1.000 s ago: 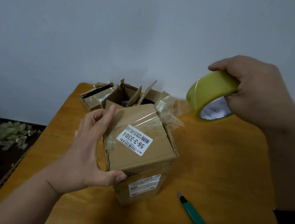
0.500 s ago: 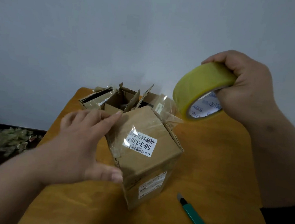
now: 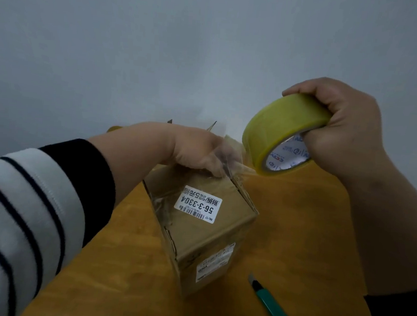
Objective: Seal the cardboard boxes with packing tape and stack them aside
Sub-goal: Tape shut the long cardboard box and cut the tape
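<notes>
We see the table (image 3: 295,239) filling the lower frame, with the box (image 3: 204,234) standing at its centre. Our left hand (image 3: 198,148) rests on the box's far top edge, fingers bent down behind the clear tape strip; whether they pinch it we cannot tell. At right centre our right hand (image 3: 339,128) grips the tape roll (image 3: 279,128), raised just right of the box. A knife (image 3: 275,307) lies at lower right.

— From where is the scene seen?
— One wide-angle view is taken from the head, aimed forward and down across the wooden table (image 3: 309,228) toward a grey wall (image 3: 160,54).
— How near?
— Close: both forearms are cut off by the lower edges. No second view is given.
</notes>
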Action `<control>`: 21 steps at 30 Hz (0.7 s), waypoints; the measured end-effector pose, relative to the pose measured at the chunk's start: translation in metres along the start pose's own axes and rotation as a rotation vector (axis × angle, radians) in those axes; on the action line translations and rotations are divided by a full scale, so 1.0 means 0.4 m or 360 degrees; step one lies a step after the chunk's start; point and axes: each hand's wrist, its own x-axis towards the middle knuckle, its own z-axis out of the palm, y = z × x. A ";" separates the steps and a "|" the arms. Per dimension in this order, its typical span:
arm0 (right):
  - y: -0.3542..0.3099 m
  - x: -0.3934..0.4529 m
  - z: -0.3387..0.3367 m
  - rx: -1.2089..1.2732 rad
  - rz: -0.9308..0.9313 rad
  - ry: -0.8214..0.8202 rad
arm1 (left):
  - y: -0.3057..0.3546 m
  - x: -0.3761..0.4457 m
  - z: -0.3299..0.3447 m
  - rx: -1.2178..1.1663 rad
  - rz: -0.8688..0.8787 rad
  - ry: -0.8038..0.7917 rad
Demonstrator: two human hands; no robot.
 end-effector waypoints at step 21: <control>-0.014 0.005 0.004 0.0128 0.0047 -0.0025 | -0.078 -0.035 0.027 -0.0327 0.0258 0.0313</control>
